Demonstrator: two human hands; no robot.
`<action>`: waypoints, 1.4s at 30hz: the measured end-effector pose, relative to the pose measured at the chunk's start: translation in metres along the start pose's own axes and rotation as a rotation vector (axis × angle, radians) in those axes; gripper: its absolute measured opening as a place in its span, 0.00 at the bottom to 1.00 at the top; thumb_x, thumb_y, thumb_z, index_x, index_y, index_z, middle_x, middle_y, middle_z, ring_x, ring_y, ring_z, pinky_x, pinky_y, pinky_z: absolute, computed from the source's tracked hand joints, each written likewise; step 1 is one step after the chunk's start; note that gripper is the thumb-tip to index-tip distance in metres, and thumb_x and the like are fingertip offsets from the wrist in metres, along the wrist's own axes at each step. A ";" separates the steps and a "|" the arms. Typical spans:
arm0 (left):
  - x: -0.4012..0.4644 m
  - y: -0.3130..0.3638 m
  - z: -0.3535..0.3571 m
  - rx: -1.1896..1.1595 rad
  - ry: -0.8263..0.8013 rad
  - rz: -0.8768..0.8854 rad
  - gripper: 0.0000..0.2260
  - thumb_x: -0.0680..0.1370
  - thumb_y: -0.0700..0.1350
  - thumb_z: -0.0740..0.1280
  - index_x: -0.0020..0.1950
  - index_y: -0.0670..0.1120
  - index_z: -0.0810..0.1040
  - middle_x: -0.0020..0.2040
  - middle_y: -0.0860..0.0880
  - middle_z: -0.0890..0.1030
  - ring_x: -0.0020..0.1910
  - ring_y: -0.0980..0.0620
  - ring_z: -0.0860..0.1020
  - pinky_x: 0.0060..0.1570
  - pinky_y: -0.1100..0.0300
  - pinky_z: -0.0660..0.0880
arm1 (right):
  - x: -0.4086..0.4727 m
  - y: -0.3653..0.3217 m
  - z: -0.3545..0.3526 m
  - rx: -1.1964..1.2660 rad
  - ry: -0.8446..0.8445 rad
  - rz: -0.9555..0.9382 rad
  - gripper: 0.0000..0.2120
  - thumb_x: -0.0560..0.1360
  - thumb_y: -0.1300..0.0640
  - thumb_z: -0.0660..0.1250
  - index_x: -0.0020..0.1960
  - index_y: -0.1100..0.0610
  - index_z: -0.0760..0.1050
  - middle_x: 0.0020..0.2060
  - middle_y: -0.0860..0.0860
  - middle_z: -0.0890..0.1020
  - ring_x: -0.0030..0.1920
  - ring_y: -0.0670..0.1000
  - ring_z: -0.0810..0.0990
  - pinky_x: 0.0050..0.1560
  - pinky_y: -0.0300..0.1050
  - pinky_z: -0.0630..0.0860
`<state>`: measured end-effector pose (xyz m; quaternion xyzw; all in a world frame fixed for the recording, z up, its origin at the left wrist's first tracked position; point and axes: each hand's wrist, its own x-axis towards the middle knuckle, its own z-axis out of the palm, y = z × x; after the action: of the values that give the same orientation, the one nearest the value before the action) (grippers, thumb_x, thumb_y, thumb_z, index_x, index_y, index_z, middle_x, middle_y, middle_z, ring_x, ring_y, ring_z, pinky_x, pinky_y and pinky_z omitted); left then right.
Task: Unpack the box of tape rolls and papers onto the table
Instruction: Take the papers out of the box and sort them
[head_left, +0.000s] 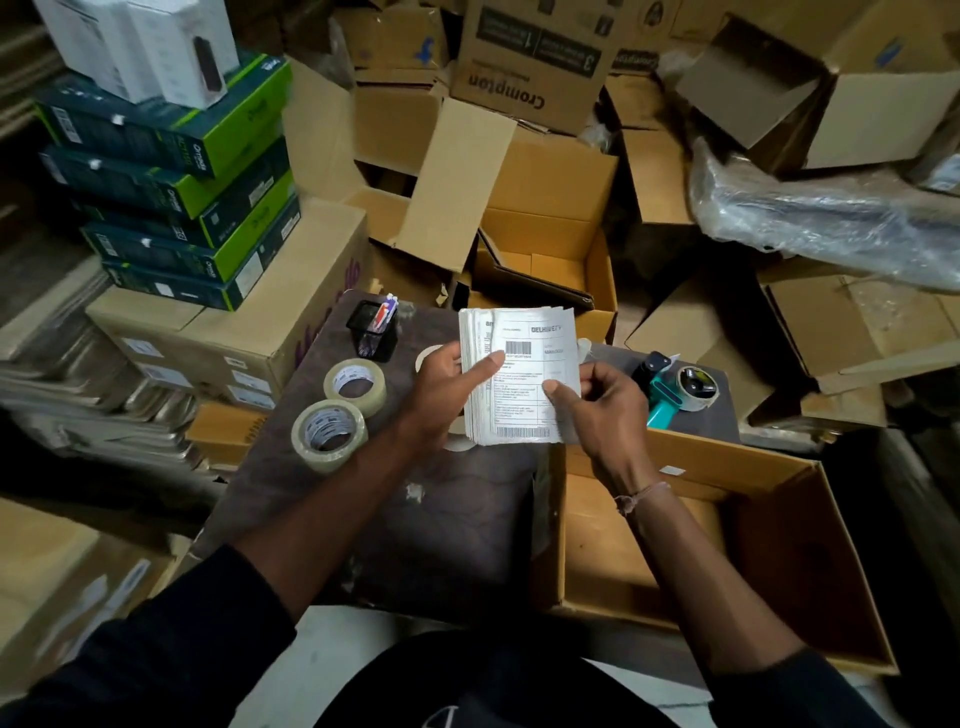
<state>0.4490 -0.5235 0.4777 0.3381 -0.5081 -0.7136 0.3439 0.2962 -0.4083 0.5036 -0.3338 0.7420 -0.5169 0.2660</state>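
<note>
A stack of white shipping-label papers (522, 358) is held above the dark table (447, 525). My left hand (441, 384) grips its left edge with the thumb across the front. My right hand (602, 405) pinches its lower right corner. Two clear tape rolls (355, 385) (329, 435) lie on the table to the left of my hands. Another roll is partly hidden behind the papers and my left hand. The open cardboard box (691, 457) stands at the right, under my right forearm; what I see of its inside shows only bare cardboard.
A teal tape dispenser (675, 392) lies at the table's far right corner. A black pen holder (375, 328) stands at the far left corner. Stacked green and dark boxes (171, 192) rise at the left. Open cartons (545, 228) crowd the space beyond the table.
</note>
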 end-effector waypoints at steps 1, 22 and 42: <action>-0.001 0.000 -0.001 -0.044 -0.013 -0.033 0.11 0.82 0.40 0.67 0.63 0.40 0.78 0.57 0.41 0.85 0.57 0.43 0.84 0.56 0.48 0.81 | 0.000 0.002 0.001 0.004 0.000 0.003 0.07 0.74 0.60 0.75 0.42 0.56 0.77 0.44 0.49 0.86 0.46 0.45 0.86 0.45 0.52 0.86; 0.004 -0.008 -0.025 0.083 0.189 -0.053 0.18 0.72 0.40 0.78 0.61 0.42 0.79 0.54 0.46 0.86 0.52 0.47 0.84 0.50 0.50 0.83 | 0.004 -0.006 -0.004 0.093 -0.025 0.088 0.13 0.76 0.62 0.72 0.58 0.58 0.74 0.51 0.51 0.82 0.52 0.50 0.85 0.43 0.42 0.84; -0.001 0.005 -0.026 -0.066 -0.016 -0.088 0.16 0.82 0.34 0.64 0.70 0.34 0.72 0.64 0.37 0.80 0.59 0.41 0.81 0.55 0.52 0.82 | 0.004 -0.012 0.009 0.046 -0.051 0.152 0.12 0.81 0.61 0.64 0.61 0.56 0.64 0.48 0.42 0.76 0.47 0.45 0.80 0.37 0.37 0.78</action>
<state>0.4720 -0.5368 0.4757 0.3430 -0.4716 -0.7471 0.3189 0.3031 -0.4196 0.5117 -0.2836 0.7461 -0.5033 0.3310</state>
